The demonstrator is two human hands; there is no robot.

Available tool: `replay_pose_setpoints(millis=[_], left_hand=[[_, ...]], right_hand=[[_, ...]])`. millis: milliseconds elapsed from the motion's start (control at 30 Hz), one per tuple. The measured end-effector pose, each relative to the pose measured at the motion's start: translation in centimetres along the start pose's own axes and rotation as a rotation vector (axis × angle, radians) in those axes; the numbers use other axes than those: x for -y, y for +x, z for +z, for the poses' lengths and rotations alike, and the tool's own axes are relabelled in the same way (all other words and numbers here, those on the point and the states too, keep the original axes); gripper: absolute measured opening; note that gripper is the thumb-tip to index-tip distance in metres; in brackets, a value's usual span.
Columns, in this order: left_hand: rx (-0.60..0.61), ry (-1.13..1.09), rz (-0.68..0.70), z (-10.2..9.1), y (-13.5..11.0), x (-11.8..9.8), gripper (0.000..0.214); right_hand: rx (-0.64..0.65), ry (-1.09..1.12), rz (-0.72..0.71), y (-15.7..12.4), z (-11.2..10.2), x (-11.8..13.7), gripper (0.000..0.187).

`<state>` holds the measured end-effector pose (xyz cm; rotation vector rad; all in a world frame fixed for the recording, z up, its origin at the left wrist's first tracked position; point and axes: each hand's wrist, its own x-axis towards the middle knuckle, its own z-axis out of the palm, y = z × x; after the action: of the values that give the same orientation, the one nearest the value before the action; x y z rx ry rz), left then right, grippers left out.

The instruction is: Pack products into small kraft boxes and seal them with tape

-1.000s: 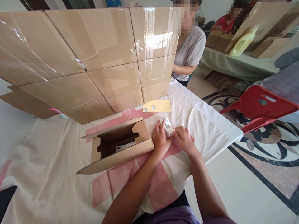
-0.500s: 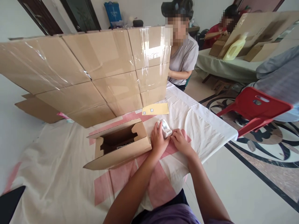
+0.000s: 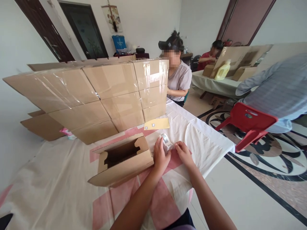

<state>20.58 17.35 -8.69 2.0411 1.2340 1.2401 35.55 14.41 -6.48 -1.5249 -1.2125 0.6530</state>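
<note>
A small white tape dispenser (image 3: 166, 142) with a roll in it stands on the tablecloth. Round its left side curl the fingers of my left hand (image 3: 160, 156), gripping it. Just to the right of the dispenser is my right hand (image 3: 184, 154), thumb and forefinger pinched together. Whatever lies in that pinch is too small or too clear to make out. Left of my left hand sits a cardboard box (image 3: 124, 164), its top open and its long flaps raised; the inside is dark.
Behind the box rises a wall of taped cartons (image 3: 120, 92). A yellow card (image 3: 157, 124) with small pale pieces lies before it. Another person (image 3: 181, 76) sits beyond the table's far end. A red chair (image 3: 256, 119) holds someone to the right.
My right hand has drawn a little to the right, away from the dispenser, still pinched. My left hand stays on the dispenser. The head view has tilted upward.
</note>
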Motion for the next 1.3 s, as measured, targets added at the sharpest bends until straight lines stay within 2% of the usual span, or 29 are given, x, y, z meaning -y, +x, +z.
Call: replay_pose_setpoints(millis=[167, 367, 433, 733, 933, 1067, 1133, 1200, 1300], left_hand=[[-0.019, -0.119, 0.060, -0.9, -0.6, -1.0, 0.047], [0.045, -0.243, 0.093, -2.1, -0.5, -2.7, 0.029], [0.057, -0.265, 0.103, -2.5, -0.3, -3.1, 0.019], [0.061, -0.251, 0.157, -3.2, -0.3, -3.8, 0.015], [0.043, -0.150, 0.198, -3.2, -0.3, -3.9, 0.021], [0.051, -0.090, 0.262, -3.7, -0.5, -5.0, 0.021], [0.053, -0.070, 0.298, -4.7, -0.6, -6.2, 0.021], [0.070, -0.062, 0.335, -6.8, -0.4, -8.0, 0.020], [0.233, -0.067, 0.401, -11.9, 0.3, -11.4, 0.017]], right_hand=[[-0.011, 0.032, -0.077, -0.6, -0.3, 1.5, 0.037], [0.093, 0.174, -0.379, -1.8, -0.3, 2.1, 0.029], [0.132, 0.190, -0.415, -1.9, -0.2, 2.1, 0.026], [0.160, 0.160, -0.433, -1.9, 0.1, 2.0, 0.032], [0.170, 0.193, -0.395, -2.0, 0.4, 2.1, 0.022], [0.159, 0.198, -0.357, -2.0, 0.4, 1.9, 0.019], [0.151, 0.184, -0.343, -2.0, 0.4, 1.9, 0.020], [0.130, 0.162, -0.326, -2.0, 0.4, 2.1, 0.021], [0.098, 0.123, -0.367, -2.2, 0.6, 3.7, 0.023]])
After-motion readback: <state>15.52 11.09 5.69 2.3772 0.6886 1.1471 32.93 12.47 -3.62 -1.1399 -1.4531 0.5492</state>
